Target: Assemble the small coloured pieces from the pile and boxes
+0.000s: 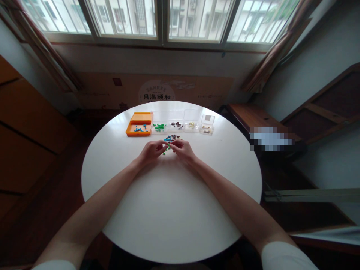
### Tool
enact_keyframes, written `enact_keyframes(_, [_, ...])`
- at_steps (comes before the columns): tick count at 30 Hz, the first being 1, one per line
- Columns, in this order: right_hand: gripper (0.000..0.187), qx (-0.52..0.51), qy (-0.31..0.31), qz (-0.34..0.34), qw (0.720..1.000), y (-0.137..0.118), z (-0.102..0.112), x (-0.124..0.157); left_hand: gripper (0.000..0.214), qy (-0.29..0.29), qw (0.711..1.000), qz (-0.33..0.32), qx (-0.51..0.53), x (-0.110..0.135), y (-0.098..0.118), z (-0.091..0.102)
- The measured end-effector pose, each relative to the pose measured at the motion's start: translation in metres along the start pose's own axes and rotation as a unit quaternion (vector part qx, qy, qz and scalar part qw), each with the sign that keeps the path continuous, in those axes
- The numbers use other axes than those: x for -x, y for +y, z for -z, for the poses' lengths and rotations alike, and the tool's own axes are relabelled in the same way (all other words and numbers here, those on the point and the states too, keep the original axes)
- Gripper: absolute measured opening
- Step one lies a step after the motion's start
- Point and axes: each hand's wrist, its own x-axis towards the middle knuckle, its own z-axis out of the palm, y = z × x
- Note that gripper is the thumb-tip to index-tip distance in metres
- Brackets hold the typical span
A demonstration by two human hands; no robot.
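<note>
My left hand (153, 150) and my right hand (182, 150) meet above the white round table, thumbs and forefingers pinched together. Between their fingertips is a small green building brick (168, 144), largely covered by the fingers. Just beyond the hands lies a loose pile of tiny blue and dark bricks (172, 138). A few loose green bricks (164, 153) rest on the tabletop under and beside the fingers.
Behind the pile stand an orange open box (137, 132) with blue pieces and clear compartments of green pieces (159, 127), dark brown pieces (176, 124) and pale pieces (191, 125). A small clear box (207, 130) is at their right. The white table (174, 210) has a rounded edge.
</note>
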Motion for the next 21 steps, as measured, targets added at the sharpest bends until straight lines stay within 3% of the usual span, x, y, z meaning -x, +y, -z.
enact_keyframes(21, [0.037,0.038,0.001,0.010,0.999,-0.0012,0.0003,0.0009,0.020,0.009,1.000,-0.006,-0.005,0.0000,-0.0026,-0.0012])
